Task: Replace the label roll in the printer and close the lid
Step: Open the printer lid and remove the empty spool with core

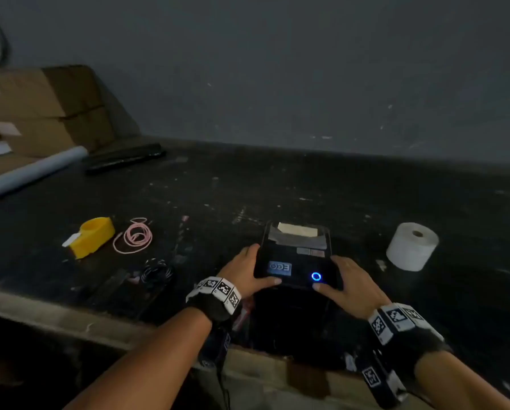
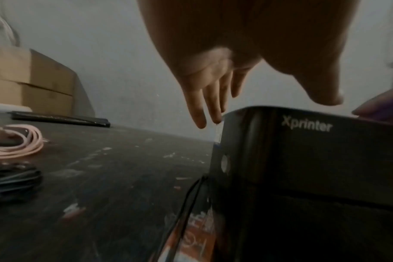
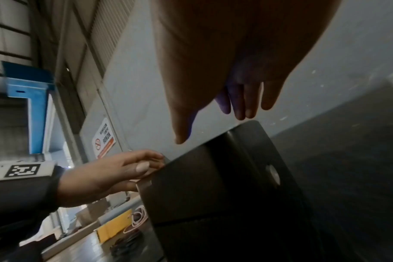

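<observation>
A black label printer [image 1: 295, 261] stands near the dark table's front edge, its blue ring light [image 1: 316, 276] lit. Pale label paper [image 1: 296, 230] shows at its far top slot. My left hand [image 1: 248, 270] lies against the printer's left side with the thumb on the front top edge. In the left wrist view its fingers [image 2: 200, 113] hang straight beside the "Xprinter" casing [image 2: 303, 159]. My right hand [image 1: 342, 282] mirrors it on the right side, fingers [image 3: 244, 104] straight above the casing [image 3: 213, 177]. A white label roll [image 1: 412, 247] stands on end to the right, apart from both hands.
Left of the printer lie a yellow tape dispenser [image 1: 92, 236], a coiled pink cable [image 1: 134, 239] and a black cable coil [image 1: 157, 272]. Cardboard boxes [image 1: 41, 108], a white tube [image 1: 32, 173] and a flat black object [image 1: 123, 161] sit at the back left. A grey wall stands behind the table.
</observation>
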A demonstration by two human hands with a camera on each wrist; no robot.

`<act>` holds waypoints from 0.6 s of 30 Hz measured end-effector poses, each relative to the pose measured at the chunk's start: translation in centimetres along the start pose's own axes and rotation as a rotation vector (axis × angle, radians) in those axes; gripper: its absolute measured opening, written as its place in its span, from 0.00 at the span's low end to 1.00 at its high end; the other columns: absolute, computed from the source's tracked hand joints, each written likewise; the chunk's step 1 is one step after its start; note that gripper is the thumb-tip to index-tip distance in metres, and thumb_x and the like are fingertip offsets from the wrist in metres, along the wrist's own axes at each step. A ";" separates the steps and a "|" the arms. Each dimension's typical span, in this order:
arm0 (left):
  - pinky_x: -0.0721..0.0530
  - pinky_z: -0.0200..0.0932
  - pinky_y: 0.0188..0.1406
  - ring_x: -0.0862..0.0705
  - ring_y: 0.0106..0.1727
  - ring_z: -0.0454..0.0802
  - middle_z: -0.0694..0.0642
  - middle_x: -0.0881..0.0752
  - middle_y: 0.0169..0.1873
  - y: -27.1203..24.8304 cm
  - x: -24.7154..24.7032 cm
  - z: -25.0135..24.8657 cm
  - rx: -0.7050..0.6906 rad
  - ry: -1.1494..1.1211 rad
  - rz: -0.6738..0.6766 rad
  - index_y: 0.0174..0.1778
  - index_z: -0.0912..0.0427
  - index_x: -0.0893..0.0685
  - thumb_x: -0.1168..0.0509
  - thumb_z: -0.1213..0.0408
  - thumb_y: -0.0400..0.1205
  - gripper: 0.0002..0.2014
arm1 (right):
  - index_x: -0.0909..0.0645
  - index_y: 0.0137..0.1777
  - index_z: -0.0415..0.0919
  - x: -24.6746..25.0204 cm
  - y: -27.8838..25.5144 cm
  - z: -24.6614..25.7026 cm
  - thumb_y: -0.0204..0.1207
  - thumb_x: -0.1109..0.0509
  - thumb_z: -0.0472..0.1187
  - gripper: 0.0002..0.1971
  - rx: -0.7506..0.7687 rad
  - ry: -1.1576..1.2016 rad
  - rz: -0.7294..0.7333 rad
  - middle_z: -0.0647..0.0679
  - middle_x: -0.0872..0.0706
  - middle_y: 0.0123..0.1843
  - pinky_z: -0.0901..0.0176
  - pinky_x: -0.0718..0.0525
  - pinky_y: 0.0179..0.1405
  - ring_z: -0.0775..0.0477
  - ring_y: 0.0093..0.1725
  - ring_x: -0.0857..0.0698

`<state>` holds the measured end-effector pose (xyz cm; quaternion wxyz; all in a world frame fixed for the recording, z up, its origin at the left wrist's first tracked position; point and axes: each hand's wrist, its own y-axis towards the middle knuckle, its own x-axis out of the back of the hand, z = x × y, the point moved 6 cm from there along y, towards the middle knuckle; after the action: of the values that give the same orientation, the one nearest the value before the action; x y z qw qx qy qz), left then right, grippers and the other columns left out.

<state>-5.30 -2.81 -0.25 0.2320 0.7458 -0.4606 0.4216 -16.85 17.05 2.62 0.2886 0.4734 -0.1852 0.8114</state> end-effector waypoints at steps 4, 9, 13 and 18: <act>0.27 0.55 0.74 0.29 0.75 0.54 0.56 0.31 0.76 -0.7 -2.0 0.6 -0.064 -0.079 0.110 0.79 0.52 0.46 0.25 0.42 0.65 0.51 | 0.44 0.78 0.41 -1.7 -1.2 0.0 0.68 0.27 0.56 0.44 -0.055 0.015 0.021 0.44 0.35 0.79 0.57 0.32 0.72 0.46 0.74 0.29; 0.31 0.54 0.78 0.34 0.79 0.56 0.61 0.39 0.81 -0.1 -3.1 1.2 -0.053 -0.062 0.157 0.82 0.59 0.62 0.26 0.45 0.68 0.59 | 0.48 0.79 0.47 -2.6 -1.5 -0.6 0.69 0.27 0.52 0.43 -0.148 0.071 0.028 0.44 0.34 0.79 0.53 0.33 0.74 0.45 0.75 0.31; 0.31 0.54 0.77 0.32 0.78 0.56 0.61 0.37 0.80 0.4 -3.1 1.1 -0.048 -0.122 0.181 0.82 0.58 0.64 0.24 0.47 0.68 0.60 | 0.53 0.79 0.50 -3.1 -1.2 -1.0 0.71 0.28 0.52 0.44 -0.144 0.079 0.086 0.42 0.33 0.79 0.51 0.32 0.74 0.43 0.75 0.29; 0.32 0.50 0.78 0.33 0.78 0.56 0.61 0.38 0.80 0.4 -3.3 1.1 -0.052 -0.147 0.199 0.81 0.58 0.66 0.24 0.50 0.69 0.60 | 0.63 0.79 0.53 -3.7 -0.9 -1.2 0.74 0.32 0.54 0.46 -0.145 0.079 0.196 0.40 0.30 0.77 0.49 0.30 0.74 0.42 0.71 0.24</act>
<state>-5.89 -2.17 -3.62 0.1740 0.7190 -0.5590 0.3746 -15.66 17.33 -1.13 0.2486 0.3986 -0.2772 0.8382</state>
